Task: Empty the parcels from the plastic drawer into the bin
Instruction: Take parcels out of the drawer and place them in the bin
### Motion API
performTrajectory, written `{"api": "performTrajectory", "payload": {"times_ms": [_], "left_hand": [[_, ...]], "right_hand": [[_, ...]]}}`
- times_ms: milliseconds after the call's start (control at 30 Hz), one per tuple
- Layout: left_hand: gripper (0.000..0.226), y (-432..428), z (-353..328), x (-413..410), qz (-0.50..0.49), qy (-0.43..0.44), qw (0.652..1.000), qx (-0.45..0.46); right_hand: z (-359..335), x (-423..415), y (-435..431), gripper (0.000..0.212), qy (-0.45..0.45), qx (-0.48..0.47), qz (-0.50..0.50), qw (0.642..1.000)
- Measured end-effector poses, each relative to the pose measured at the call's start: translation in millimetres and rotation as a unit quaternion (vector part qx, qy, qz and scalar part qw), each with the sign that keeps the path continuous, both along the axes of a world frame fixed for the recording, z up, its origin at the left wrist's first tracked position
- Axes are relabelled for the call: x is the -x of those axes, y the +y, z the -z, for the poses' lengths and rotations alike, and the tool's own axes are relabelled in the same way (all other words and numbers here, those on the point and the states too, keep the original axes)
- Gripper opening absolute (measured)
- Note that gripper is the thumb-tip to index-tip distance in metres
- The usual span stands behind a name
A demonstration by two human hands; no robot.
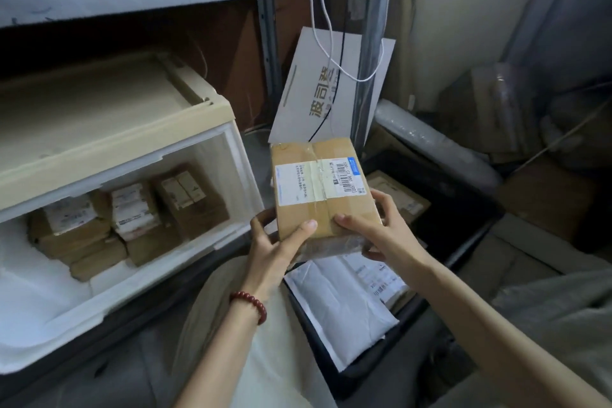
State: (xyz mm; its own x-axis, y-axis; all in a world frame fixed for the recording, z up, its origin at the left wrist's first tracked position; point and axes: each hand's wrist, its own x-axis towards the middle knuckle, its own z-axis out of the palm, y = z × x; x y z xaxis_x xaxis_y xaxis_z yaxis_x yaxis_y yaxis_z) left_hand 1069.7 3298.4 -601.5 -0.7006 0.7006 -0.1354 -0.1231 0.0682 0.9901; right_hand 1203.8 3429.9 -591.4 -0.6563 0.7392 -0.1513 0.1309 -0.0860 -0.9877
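Taped cardboard parcel, rectangular, glossy label, clasped between both hands above black bin.

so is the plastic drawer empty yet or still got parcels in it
Not empty. The open plastic drawer still holds several brown cardboard parcels stacked toward its back, while both hands hold one box over the bin.

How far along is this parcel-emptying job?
Partly done: a white mailer and a brown box already lie in the black bin. In hand: the left hand and right hand hold a taped cardboard parcel above it. Left: several brown parcels remain in the plastic drawer.
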Motion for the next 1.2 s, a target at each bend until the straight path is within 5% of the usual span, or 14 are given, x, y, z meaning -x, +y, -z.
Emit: {"api": "performTrajectory", "payload": {"times_ms": [267,467,567,767,900,1000,1200], "left_hand": [[0.077,42,36,-7,0.022,-0.070,0.996,0.052],[0.072,46,65,-13,0.039,-0.136,0.989,0.048],[0.068,51,69,-8,0.042,-0.144,0.988,0.039],[0.066,63,75,-11,0.065,-0.160,0.985,-0.028],[0.083,67,75,-9,0.050,-0.215,0.973,-0.071],[0.086,66,75,-6,0.018,-0.175,0.983,-0.055],[0.085,62,76,-5,0.024,-0.052,0.996,-0.072]], "right_hand": [[20,-24,30,0.070,-0.004,0.028,0.061,0.998],[29,-21,41,0.073,-0.021,0.009,0.050,0.998],[31,-20,42,0.081,-0.009,0.018,0.052,0.998],[30,-18,45,0.063,-0.024,-0.023,0.064,0.997],[29,-19,47,0.059,-0.049,-0.034,0.075,0.995],[32,-19,44,0.058,-0.097,-0.093,0.080,0.988],[38,-7,34,0.111,-0.149,-0.096,0.022,0.984]]}}
